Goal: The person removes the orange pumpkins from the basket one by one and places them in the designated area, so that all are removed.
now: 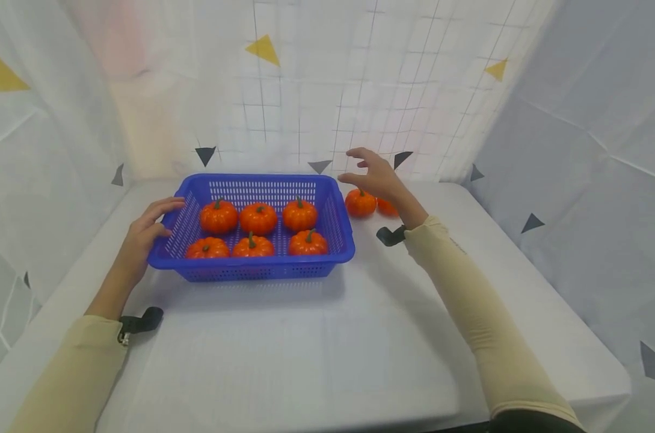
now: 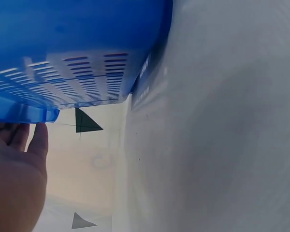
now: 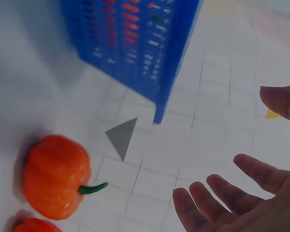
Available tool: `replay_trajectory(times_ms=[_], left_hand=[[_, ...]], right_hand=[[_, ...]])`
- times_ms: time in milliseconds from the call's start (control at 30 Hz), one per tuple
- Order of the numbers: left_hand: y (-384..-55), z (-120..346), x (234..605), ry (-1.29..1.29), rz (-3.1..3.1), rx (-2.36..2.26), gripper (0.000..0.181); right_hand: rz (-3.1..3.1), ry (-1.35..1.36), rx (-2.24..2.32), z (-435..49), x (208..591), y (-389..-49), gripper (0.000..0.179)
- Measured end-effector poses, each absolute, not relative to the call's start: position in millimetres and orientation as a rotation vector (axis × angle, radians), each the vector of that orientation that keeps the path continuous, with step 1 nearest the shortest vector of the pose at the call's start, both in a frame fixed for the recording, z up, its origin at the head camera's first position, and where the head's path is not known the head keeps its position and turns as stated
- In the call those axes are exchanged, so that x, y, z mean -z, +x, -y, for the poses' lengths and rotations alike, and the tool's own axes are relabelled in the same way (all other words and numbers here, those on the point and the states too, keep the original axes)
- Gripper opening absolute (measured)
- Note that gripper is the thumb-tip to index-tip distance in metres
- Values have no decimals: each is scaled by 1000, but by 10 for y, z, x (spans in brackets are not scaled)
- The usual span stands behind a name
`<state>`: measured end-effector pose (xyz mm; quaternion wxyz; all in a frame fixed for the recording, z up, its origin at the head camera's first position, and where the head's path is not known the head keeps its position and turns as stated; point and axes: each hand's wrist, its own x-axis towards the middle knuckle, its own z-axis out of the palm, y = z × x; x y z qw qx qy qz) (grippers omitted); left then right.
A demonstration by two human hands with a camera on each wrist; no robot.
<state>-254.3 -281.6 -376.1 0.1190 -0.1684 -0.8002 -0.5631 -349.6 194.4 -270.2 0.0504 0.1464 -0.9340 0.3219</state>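
A blue plastic basket (image 1: 251, 263) with slotted walls stands on the table, several orange pumpkins (image 1: 258, 218) with green stems inside it. My left hand (image 1: 143, 234) rests at the basket's left rim, fingers extended along it; in the left wrist view that hand (image 2: 17, 179) touches the rim from outside, and its thumb is hidden. Past the basket's right end, my right hand (image 1: 378, 177) is raised with fingers spread and nothing in them. Below it two more pumpkins (image 1: 361, 203) lie on the table, one partly covered by the wrist. One pumpkin (image 3: 57, 176) shows fully in the right wrist view.
A white cloth covers the table (image 1: 327, 349). White sheeting (image 1: 305, 90) with a grid and yellow and dark triangles closes off the back, and plain sheets hang on both sides. Dark wrist-camera mounts (image 1: 390, 236) sit on both wrists.
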Motion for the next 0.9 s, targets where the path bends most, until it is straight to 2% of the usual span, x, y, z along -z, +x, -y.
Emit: replay_trajectory(times_ms=[367,667,900], left_hand=[[-2547,2827,3771,-443,2367,1656,56],[-2534,2821,3778,-428,2383,1637,55],[-2516,2804,3761,-428,2352,1653,56]], right_hand=[[2858,808,-987,-1494,2582,-3376,68],[2943,1212,-984,-1094,2524,-3248,61],[3005,1388,-865,-809,2492,-3213,64]])
